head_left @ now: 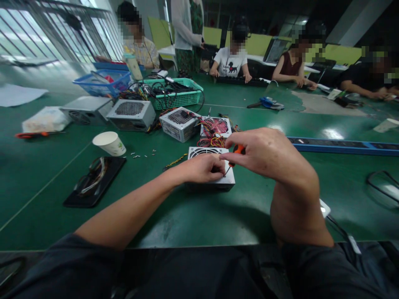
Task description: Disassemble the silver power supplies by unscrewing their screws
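A silver computer power supply (230, 177) with a round fan grille lies flat on the green table in front of me. My right hand (264, 155) is closed around the orange-and-black handle of a screwdriver (238, 150). The tool tilts, and its thin shaft runs down to the top of the power supply near the front right corner. My left hand (207, 168) rests on the casing with fingers curled in beside the screwdriver's tip; what they pinch, if anything, is hidden. Part of the fan grille is covered by this hand. Yellow and red cables (215, 141) bunch up just behind the casing.
More power supplies (180, 123) stand behind, near a green basket (179, 99) of cables and a blue basket (104, 83). To the left are a paper cup (109, 143), small screws, and glasses on a black phone-like slab (107, 180). A blue power strip (339, 146) lies right. People sit across the table.
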`<state>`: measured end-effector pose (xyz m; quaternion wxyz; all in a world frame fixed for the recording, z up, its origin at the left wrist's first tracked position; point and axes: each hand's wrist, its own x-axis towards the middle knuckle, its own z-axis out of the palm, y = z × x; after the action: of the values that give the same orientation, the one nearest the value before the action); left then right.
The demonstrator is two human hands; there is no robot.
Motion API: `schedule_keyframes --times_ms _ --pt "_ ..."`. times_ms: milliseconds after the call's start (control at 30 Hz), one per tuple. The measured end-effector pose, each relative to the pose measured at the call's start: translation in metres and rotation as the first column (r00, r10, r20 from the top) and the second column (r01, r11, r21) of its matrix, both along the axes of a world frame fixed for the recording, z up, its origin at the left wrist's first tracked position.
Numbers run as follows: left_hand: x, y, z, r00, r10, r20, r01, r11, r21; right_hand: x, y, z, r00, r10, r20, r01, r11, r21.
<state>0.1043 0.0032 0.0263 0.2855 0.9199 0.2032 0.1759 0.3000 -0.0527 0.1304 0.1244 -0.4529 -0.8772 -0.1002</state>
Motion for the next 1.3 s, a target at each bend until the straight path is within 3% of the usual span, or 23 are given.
schedule_keyframes --times_ms 100,167,233,367,433,500,600,700,767,900,1000,1067,1200,1300 --pt "0.0 0.0 0.0 1.0 0.003 0.03 -0.003 1.0 0.001 0.002 -0.001 0.0 0.991 0.121 -0.051 -0.124 0.991 -0.052" --pt "0.001 0.0 -0.001 0.999 -0.008 0.046 0.007 1.0 0.007 0.006 -0.002 0.0 0.957 0.271 -0.101 -0.281 0.953 -0.113" --pt "0.001 0.0 -0.001 0.999 -0.014 0.045 0.014 1.0 0.005 0.009 -0.003 0.002 0.94 0.322 -0.115 -0.337 0.931 -0.144" --pt "0.001 0.001 -0.003 0.999 0.013 0.042 -0.012 1.0 -0.025 0.002 -0.005 0.003 0.994 0.109 -0.012 -0.109 0.993 -0.036" --pt "0.001 0.001 -0.003 0.999 0.01 0.041 -0.008 0.999 -0.042 -0.002 -0.005 0.003 0.998 -0.015 0.053 0.014 1.0 0.024" --pt "0.0 0.001 -0.003 0.999 0.014 0.041 -0.012 0.999 -0.046 -0.003 -0.006 0.004 0.996 -0.05 0.067 0.049 0.999 0.023" --pt "0.0 0.002 -0.002 0.999 0.018 0.034 -0.018 1.0 -0.017 0.005 -0.006 0.004 0.992 0.122 -0.019 -0.123 0.988 -0.091" --pt "0.0 0.004 -0.002 0.999 -0.017 0.043 0.016 1.0 0.011 0.015 -0.009 0.006 0.956 0.279 -0.087 -0.291 0.937 -0.196" --pt "0.0 0.004 -0.003 0.998 -0.028 0.051 0.027 0.999 0.025 0.016 -0.012 0.008 0.97 0.237 -0.055 -0.243 0.954 -0.176" --pt "-0.001 0.004 -0.004 0.999 -0.014 0.038 0.012 0.999 0.042 0.004 -0.015 0.01 0.996 -0.001 0.09 0.002 1.0 -0.016" --pt "-0.001 0.004 -0.005 0.999 -0.01 0.044 0.008 0.999 0.042 -0.002 -0.016 0.009 0.99 -0.058 0.126 0.057 0.998 0.008" --pt "-0.001 0.004 -0.005 0.998 -0.01 0.057 0.008 0.999 0.037 -0.001 -0.016 0.009 0.996 -0.004 0.087 0.008 0.999 -0.044" --pt "-0.001 0.002 0.0 0.999 -0.023 0.045 0.022 0.999 0.029 0.009 -0.018 0.008 0.96 0.273 -0.069 -0.281 0.938 -0.203" --pt "-0.001 0.001 0.001 0.999 -0.021 0.042 0.018 0.998 0.058 0.01 -0.021 0.009 0.958 0.279 -0.058 -0.285 0.942 -0.175"
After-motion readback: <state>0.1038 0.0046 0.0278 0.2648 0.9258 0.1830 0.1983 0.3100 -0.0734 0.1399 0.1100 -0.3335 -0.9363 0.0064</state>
